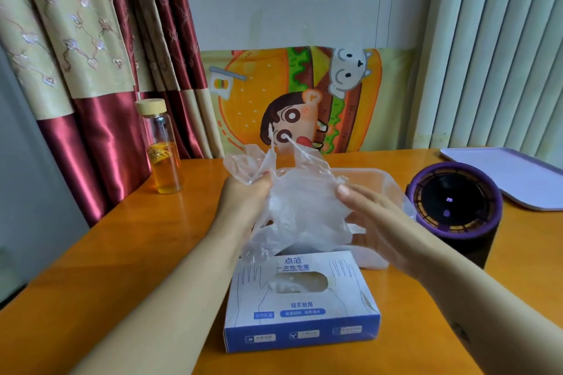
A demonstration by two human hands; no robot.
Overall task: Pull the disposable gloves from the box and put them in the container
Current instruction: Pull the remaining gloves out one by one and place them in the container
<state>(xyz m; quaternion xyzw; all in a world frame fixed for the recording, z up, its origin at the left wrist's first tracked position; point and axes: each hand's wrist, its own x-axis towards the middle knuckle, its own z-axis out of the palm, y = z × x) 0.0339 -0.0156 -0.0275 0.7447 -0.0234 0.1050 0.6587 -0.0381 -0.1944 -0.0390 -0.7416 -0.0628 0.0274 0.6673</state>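
A white and blue box of disposable gloves [301, 301] lies on the wooden table near me, its oval slot facing up. Behind it stands a clear plastic container [384, 183], mostly hidden by the gloves and my hands. My left hand [246, 198] grips a bunch of thin clear gloves [298, 201] by the top, holding them above the box and in front of the container. My right hand [374, 219] lies against the right side of the bunch with its fingers straight and thumb up.
A glass bottle [163, 149] with amber liquid and a pale lid stands at the back left. A dark purple round device [454, 207] sits to the right of the container. A lilac tray [511, 176] lies at the far right. Curtains and a cartoon cloth hang behind.
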